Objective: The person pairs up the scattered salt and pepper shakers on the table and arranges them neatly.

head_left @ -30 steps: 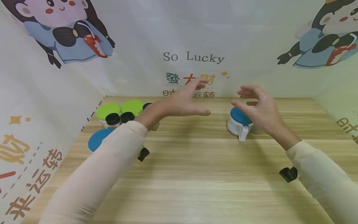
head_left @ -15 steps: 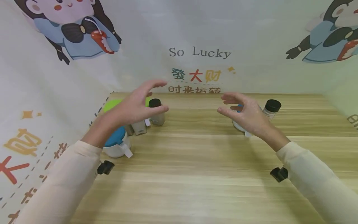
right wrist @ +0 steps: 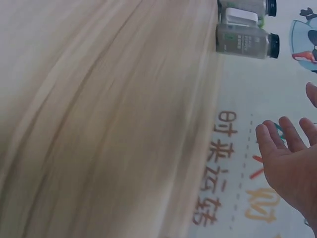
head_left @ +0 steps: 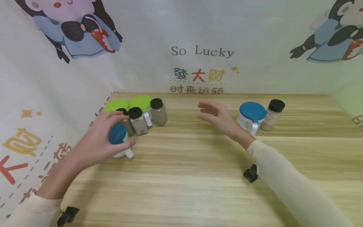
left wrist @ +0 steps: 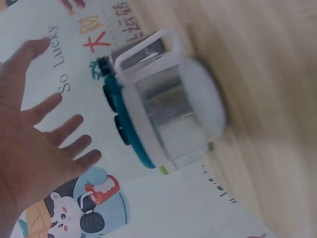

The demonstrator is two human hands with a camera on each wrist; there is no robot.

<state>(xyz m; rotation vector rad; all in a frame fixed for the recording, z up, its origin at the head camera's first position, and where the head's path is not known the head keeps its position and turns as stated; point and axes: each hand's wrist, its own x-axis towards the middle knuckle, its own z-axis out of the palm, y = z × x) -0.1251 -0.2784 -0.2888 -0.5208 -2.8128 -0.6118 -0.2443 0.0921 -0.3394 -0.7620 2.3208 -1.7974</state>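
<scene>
Left hand (head_left: 97, 143), fingers parted and holding nothing, lies before the left blue-lidded jar (head_left: 117, 133) on the desk (head_left: 181, 189); the left wrist view shows a gap between them. Right hand (head_left: 221, 119), relaxed and likewise unladen, hangs between the groups. At left, two green-lidded jars (head_left: 141, 103) and three black-capped bottles (head_left: 138, 121) cluster behind that jar; at right, another blue-lidded jar (head_left: 252, 111) stands beside a single bottle (head_left: 270, 119). All lids are on. The work appears to be at the reaching stage, with grasping and any handling still to be done.
</scene>
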